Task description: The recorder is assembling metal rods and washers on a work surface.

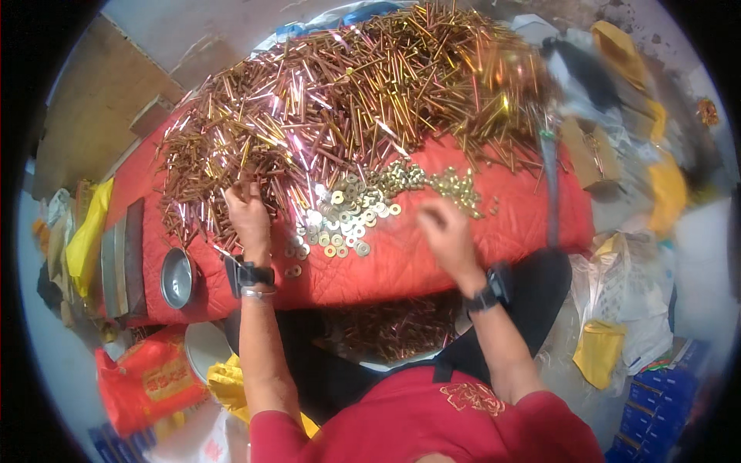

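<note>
A large heap of long, gold-coloured bolts (370,100) covers the far part of a red quilted cloth (347,282). At the heap's near left edge is my left hand (248,217), its fingers bent among the bolts; whatever they pinch blends into the heap. My right hand (449,238) hovers over the cloth just nearer than a scatter of small brass-coloured nuts (457,187). Its fingers are curled together and slightly blurred, hiding what they hold, if anything. Between my hands lies a loose spread of flat round washers (347,220), silver and gold in tone.
A grey metal bowl (177,278) sits at the cloth's left edge beside grey strips (123,258). More bolts (394,328) lie below the cloth between my legs. An open carton (588,154) stands right, with plastic bags (625,293) and blue boxes (656,401) nearer. A red bag (147,378) lies lower left.
</note>
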A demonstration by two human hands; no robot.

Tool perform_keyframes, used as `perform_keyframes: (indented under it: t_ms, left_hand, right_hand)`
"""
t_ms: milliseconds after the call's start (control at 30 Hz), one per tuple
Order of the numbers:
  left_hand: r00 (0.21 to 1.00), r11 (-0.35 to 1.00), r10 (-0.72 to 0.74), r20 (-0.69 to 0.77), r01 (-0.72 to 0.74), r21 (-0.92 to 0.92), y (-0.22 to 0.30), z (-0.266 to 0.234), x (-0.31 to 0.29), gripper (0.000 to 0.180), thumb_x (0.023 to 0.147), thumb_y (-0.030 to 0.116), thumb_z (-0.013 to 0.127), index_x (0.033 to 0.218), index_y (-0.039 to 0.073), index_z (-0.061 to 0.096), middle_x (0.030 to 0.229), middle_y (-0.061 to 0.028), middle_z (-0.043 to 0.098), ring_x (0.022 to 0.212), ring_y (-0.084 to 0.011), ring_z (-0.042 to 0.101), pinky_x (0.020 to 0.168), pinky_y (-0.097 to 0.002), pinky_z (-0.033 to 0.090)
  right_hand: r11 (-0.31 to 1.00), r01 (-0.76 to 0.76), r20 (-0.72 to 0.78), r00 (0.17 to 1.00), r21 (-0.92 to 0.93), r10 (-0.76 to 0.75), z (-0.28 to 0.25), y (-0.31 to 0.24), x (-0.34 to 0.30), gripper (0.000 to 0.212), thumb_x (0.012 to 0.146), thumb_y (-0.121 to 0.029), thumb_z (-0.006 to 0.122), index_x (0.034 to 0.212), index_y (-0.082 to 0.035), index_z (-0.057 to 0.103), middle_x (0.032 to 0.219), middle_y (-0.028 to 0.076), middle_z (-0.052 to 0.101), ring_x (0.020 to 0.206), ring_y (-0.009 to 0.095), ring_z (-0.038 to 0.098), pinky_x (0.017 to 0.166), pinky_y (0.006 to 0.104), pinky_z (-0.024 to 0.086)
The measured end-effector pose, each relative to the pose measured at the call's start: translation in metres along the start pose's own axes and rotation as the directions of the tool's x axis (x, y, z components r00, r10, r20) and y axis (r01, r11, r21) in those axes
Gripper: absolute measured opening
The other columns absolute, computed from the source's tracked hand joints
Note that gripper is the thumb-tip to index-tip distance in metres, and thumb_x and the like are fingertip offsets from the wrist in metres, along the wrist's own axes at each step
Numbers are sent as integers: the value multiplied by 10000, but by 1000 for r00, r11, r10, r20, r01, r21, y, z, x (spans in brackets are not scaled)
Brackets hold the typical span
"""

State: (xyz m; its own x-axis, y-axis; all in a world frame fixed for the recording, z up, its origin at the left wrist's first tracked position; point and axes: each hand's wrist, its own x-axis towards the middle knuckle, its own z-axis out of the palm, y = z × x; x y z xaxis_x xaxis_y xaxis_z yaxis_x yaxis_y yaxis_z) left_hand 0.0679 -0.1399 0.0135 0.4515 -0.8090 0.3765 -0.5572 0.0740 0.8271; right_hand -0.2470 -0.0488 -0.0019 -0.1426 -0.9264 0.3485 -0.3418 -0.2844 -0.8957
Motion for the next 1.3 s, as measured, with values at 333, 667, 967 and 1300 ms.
perform_keyframes:
  t_ms: [333,667,967,1300]
  left_hand:
    - [647,-334,-250,720,640,-692,-24,-24,-28,272,879,4,572,1148,3,528,858,-48,524,774,-149,508,692,-274,465]
    - [650,-213,-282,706,675,-706,-9,-10,-60,227,867,-9,605,1061,109,593,919,-11,641,840,-156,623,863,-382,529]
    - [615,-153,-215,758,746,-649,-1,-5,-70,297,898,60,574,1162,-64,520,1163,-182,596,1047,-276,607,899,-429,530]
    - [605,-47,-305,735,762,-646,0,-7,-81,186,908,119,592,1035,-15,574,775,-65,604,563,-107,522,459,-213,428]
  right_hand:
    - [673,225,124,973,-704,-196,43,45,164,232,742,-83,672,941,-23,568,933,210,587,853,391,607,727,468,508]
    - [739,12,66,997,-673,43,22,25,148,186,721,-85,560,863,32,537,833,240,628,790,414,605,729,451,478]
    - [841,-452,217,890,297,402,20,-3,22,86,842,-50,604,897,-13,549,819,71,631,690,152,632,602,242,527]
    - [793,113,305,948,-599,95,2,-4,-7,173,822,-70,543,987,-18,551,843,206,627,793,361,615,690,414,477]
